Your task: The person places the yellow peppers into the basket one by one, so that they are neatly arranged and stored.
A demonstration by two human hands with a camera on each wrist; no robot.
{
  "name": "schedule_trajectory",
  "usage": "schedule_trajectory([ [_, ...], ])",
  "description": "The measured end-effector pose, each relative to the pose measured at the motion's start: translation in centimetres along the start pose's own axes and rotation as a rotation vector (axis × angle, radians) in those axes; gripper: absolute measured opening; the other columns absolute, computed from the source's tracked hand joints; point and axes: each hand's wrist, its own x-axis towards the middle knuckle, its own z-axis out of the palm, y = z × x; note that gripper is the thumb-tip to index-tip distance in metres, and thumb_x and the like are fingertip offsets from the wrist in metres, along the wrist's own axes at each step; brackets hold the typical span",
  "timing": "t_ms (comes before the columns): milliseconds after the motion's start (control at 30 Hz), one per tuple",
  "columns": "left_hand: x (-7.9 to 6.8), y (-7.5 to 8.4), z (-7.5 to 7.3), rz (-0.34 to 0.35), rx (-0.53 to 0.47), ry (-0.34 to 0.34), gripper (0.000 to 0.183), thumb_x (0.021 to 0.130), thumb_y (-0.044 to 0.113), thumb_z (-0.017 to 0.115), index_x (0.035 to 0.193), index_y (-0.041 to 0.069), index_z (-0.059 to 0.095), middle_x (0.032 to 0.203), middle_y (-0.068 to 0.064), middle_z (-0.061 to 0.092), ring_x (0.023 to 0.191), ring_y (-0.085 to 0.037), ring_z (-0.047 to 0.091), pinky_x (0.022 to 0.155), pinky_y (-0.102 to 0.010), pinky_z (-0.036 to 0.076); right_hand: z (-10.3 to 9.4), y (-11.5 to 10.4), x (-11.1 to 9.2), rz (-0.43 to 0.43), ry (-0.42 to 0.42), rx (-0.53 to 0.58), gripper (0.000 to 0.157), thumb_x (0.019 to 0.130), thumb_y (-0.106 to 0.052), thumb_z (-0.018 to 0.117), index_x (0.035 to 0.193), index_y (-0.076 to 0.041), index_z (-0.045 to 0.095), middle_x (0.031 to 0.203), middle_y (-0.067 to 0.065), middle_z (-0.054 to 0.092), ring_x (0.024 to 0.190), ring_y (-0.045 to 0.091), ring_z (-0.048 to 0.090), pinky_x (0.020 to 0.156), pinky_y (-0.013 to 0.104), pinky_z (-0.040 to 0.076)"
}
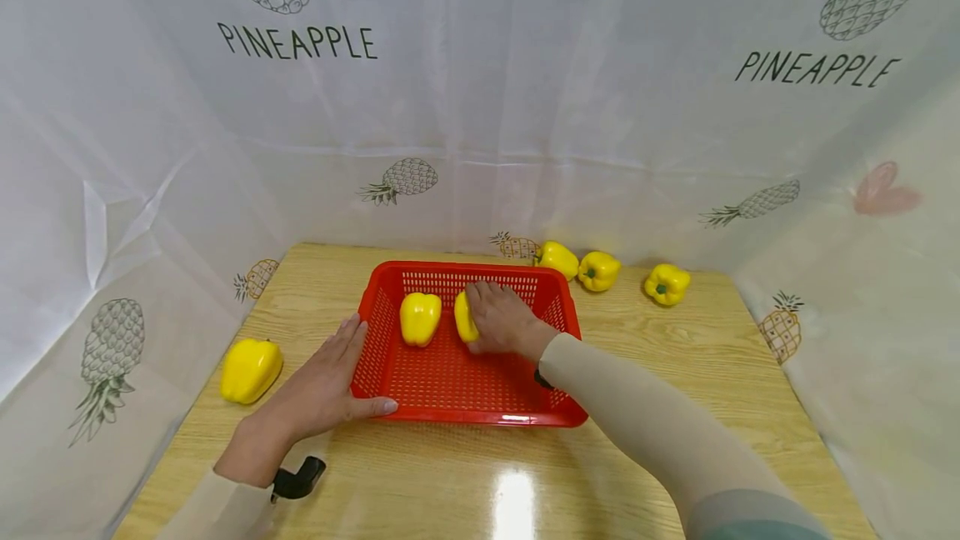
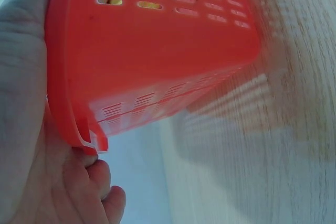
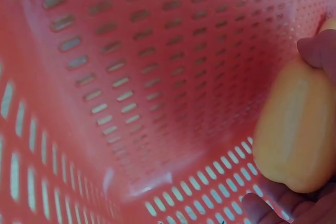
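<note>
In the head view, my right hand (image 1: 504, 319) grips a yellow bell pepper (image 1: 465, 319) inside the red basket (image 1: 457, 417). The right wrist view shows this bell pepper (image 3: 294, 127) between the thumb and the fingers of my right hand (image 3: 315, 208), close to the perforated basket wall (image 3: 173, 77). Left of it, a second yellow bell pepper (image 1: 420, 319) lies in the basket. My left hand (image 1: 322, 382) rests on the basket's front left corner, thumb along the front rim and fingers extended along the left side.
Outside the basket, a bell pepper (image 1: 251, 370) lies at the table's left edge. Behind the right rear corner are two bell peppers (image 1: 557, 260), with another bell pepper (image 1: 667, 284) farther right. A pineapple-printed white sheet (image 1: 480, 107) surrounds the wooden table (image 1: 675, 373).
</note>
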Motion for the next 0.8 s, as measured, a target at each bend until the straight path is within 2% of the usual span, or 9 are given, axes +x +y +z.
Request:
schedule_trajectory([
  [367, 0.0, 0.0, -0.1, 0.002, 0.004, -0.002, 0.135, 0.081, 0.084, 0.068, 0.166, -0.006, 0.015, 0.175, -0.026, 0.011, 0.160, -0.049, 0.019, 0.126, -0.064, 0.026, 0.8, 0.0, -0.4, 0.005, 0.007, 0.006, 0.089, 0.092, -0.062, 0.070, 0.149, -0.003, 0.038, 0.138, 0.013, 0.055, 0.123, 0.028, 0.057, 0.112, 0.041, 0.052],
  [800, 0.0, 0.0, 0.0, -0.001, 0.009, -0.002, 0.136, 0.080, 0.087, 0.065, 0.166, -0.006, 0.014, 0.175, -0.025, 0.011, 0.159, -0.049, 0.021, 0.126, -0.064, 0.028, 1.4, 0.1, -0.2, -0.009, 0.018, 0.002, 0.094, 0.093, -0.064, 0.067, 0.155, -0.001, 0.034, 0.146, 0.015, 0.053, 0.138, 0.030, 0.054, 0.121, 0.043, 0.044],
])
